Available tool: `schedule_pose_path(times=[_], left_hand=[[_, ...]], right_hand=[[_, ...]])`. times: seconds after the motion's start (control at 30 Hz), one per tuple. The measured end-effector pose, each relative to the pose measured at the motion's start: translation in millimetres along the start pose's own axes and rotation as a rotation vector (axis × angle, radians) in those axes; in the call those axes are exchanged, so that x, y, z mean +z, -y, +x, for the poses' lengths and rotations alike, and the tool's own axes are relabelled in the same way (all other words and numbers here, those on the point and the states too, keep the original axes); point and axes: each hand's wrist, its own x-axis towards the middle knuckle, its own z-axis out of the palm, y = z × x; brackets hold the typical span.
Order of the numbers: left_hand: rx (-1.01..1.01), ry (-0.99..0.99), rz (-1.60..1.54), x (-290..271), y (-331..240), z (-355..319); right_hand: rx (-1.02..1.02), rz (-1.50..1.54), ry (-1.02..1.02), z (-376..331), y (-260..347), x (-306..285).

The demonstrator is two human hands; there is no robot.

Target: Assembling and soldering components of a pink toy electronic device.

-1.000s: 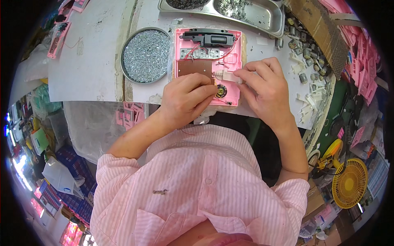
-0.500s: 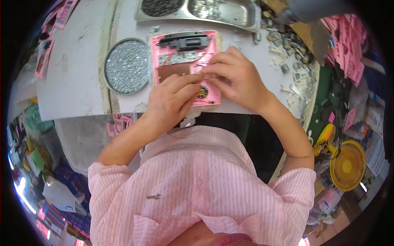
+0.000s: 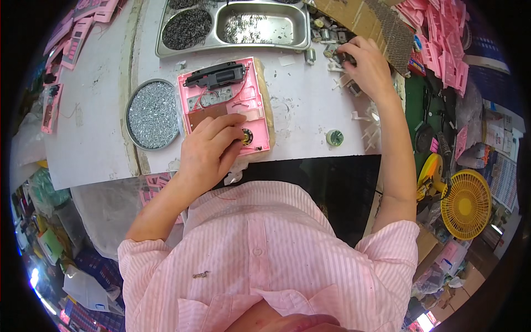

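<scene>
A shallow pink plastic housing (image 3: 258, 77) lies on the table, fitted with a black module (image 3: 218, 76), a grey metal strip, a brown board, red wires and a round black-and-gold part (image 3: 247, 136). Over its lower left side, my left hand (image 3: 207, 146) is curled, fingertips pressed on a small pale plastic piece (image 3: 253, 114) inside it. Out to the far right, my right hand (image 3: 368, 66) is closed in a pinch among small metal motors (image 3: 326, 34) and white plastic parts (image 3: 369, 124). A dark bit shows at its fingertips, too small to name.
A round dish of silvery screws (image 3: 153, 113) stands left of the housing. Behind it is a metal tray (image 3: 263, 43) with dark screws. A small green-topped round container (image 3: 334, 138) sits near the front edge. Cardboard (image 3: 381, 27), pink parts (image 3: 442, 41) and a yellow fan (image 3: 466, 205) are rightward.
My right hand has left the housing and reached right to the motors and white parts. My left hand stays on the housing. The view has shifted right.
</scene>
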Motion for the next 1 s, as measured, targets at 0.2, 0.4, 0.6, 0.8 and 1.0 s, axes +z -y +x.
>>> schedule_pose_path(times=[0.2,0.4,0.6,0.8,1.0], left_hand=[[-0.202,-0.130,-0.210,-25.7,-12.0,27.5],[-0.505,0.211,-0.805,-8.0,-17.3,101.6],[-0.359,0.259,-0.916,13.4,-39.5,109.3],[0.032,0.514,-0.543,40.3,-50.4,175.2],[0.207,-0.162,0.127,148.2,1.1,320.5]], right_hand=[[0.083,0.062,0.109,3.4,34.1,-28.1],[-0.128,0.369,-0.063,-36.3,116.5,-52.8],[0.277,1.437,-0.141,-81.1,127.0,-48.6],[0.594,1.761,-0.191,-121.9,92.9,-55.9],[0.586,1.883,-0.398,-133.3,89.9,-55.2]])
